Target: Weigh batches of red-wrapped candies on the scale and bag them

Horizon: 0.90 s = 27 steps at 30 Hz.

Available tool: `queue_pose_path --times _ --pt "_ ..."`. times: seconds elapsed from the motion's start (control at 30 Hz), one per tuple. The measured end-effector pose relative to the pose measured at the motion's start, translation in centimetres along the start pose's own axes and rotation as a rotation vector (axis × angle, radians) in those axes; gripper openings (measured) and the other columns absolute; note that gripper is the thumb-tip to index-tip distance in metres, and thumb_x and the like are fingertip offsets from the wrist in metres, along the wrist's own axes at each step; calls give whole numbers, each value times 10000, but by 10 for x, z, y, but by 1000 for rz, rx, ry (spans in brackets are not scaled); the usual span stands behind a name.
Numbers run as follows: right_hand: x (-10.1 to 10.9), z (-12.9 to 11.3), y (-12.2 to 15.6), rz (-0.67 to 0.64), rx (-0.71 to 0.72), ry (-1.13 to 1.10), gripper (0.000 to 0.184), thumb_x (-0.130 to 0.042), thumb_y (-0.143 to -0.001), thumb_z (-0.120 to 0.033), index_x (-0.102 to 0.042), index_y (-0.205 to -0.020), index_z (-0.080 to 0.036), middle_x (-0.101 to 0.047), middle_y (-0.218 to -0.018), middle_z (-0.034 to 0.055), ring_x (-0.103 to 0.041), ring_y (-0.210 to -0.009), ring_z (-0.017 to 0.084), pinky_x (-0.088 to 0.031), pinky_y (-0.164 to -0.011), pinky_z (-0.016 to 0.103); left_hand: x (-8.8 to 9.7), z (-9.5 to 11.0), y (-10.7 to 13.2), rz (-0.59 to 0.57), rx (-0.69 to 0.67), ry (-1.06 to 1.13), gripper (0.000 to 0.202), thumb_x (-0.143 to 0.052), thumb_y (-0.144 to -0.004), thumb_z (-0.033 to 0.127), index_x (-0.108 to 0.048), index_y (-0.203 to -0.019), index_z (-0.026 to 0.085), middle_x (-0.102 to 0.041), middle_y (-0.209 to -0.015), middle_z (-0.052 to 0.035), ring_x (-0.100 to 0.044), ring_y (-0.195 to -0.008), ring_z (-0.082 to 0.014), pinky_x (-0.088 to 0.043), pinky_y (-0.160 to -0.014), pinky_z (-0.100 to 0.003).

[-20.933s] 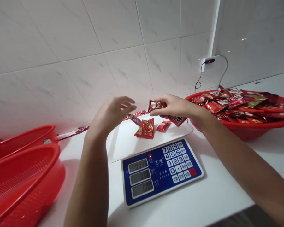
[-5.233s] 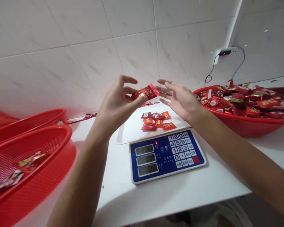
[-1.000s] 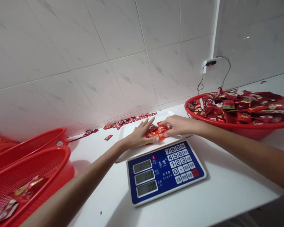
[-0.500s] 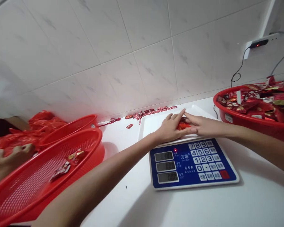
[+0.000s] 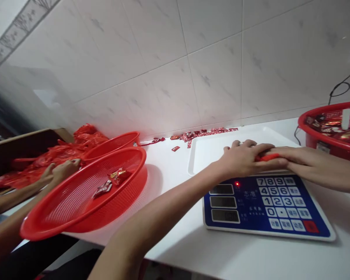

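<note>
Left of the white tray (image 5: 210,155), a red mesh basket (image 5: 125,204) holds two packets (image 5: 111,182). At the tray's front edge, our left hand (image 5: 245,159) and right hand (image 5: 312,155) have just closed together, pressing the red packets (image 5: 268,157) between them, now mostly hidden.

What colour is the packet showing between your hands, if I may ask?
The packet is bright red, and it shows best in the head view.

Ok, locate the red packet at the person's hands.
In the head view, the red packet shows between the left hand and the right hand, at the front edge of the white tray, just behind the digital scale.
</note>
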State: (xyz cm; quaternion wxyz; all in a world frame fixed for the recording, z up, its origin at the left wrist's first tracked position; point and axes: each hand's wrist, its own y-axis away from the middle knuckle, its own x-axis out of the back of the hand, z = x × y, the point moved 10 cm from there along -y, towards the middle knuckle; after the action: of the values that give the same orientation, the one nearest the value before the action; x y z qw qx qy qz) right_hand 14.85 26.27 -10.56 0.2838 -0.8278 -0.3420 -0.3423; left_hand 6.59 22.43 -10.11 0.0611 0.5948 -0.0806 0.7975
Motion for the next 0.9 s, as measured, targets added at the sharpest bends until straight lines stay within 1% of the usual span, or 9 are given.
queue_pose_path --times 0.13,0.2,0.27,0.37,0.5,0.63,0.7,0.8,0.9 --pt "10 -1 -3 17 -61 99 458 -468 -829 -489 -776 -1048 -230 -765 -1058 127 -708 -984 343 -560 -850 517 8 -6 0 20 -55 -76 472 -393 -1001 486 -536 -1423 332 -579 -1361 -122 -528 -1213 -369 -413 -1034 -585" --pt "20 -1 -2 49 -85 86 429 -510 -844 -448 -764 -1103 -219 -756 -1122 104 -701 -1037 317 -549 -901 483 14 -8 0 44 -108 -110 422 -426 -993 441 -626 -1331 285 -615 -1265 -150 -590 -1105 -342 -437 -1007 -534" --pt "34 -4 3 104 -82 50 390 -527 -863 -396 -754 -1128 -221 -743 -1173 79 -690 -1083 281 -540 -938 437 22 -14 0 101 -99 -78 359 -478 -964 429 -707 -1184 260 -639 -1167 -143 -633 -950 -302 -467 -945 -496" --pt "63 -4 17 257 -94 46 360 -498 -899 -345 -751 -1124 -221 -745 -1168 62 -684 -1088 239 -522 -961 386 32 -25 0 211 -39 9 266 -538 -904 399 -735 -947 227 -653 -1069 -115 -628 -812 -257 -492 -842 -455" --pt "108 10 52 492 -161 145 334 -505 -914 -328 -766 -1087 -211 -752 -1133 71 -673 -1066 232 -496 -948 358 41 -35 0 308 9 76 184 -549 -835 313 -677 -752 212 -681 -1004 -101 -630 -814 -248 -493 -781 -421" --pt "143 45 89 605 -352 267 247 -583 -880 -269 -792 -1010 -252 -768 -1024 59 -673 -963 242 -484 -840 355 55 -46 2 342 47 160 163 -537 -817 319 -653 -754 223 -725 -849 -55 -650 -776 -221 -497 -713 -359" --pt "155 61 103 625 -456 311 227 -617 -874 -241 -792 -1017 -254 -765 -1047 65 -665 -929 238 -468 -817 359 64 -51 5 339 58 185 199 -518 -836 361 -646 -772 224 -716 -788 -40 -645 -731 -202 -494 -669 -330" --pt "164 76 115 644 -524 301 222 -634 -869 -186 -789 -1018 -241 -742 -1166 70 -649 -1025 225 -445 -888 345 78 -56 8 302 75 167 270 -487 -856 422 -676 -834 230 -676 -705 -20 -595 -613 -171 -465 -585 -303" --pt "161 87 113 598 -514 235 235 -602 -887 -207 -780 -1039 -226 -736 -1188 73 -644 -1065 217 -444 -918 325 80 -55 7 225 92 67 299 -522 -820 400 -732 -978 256 -631 -619 11 -528 -522 -160 -415 -532 -296"
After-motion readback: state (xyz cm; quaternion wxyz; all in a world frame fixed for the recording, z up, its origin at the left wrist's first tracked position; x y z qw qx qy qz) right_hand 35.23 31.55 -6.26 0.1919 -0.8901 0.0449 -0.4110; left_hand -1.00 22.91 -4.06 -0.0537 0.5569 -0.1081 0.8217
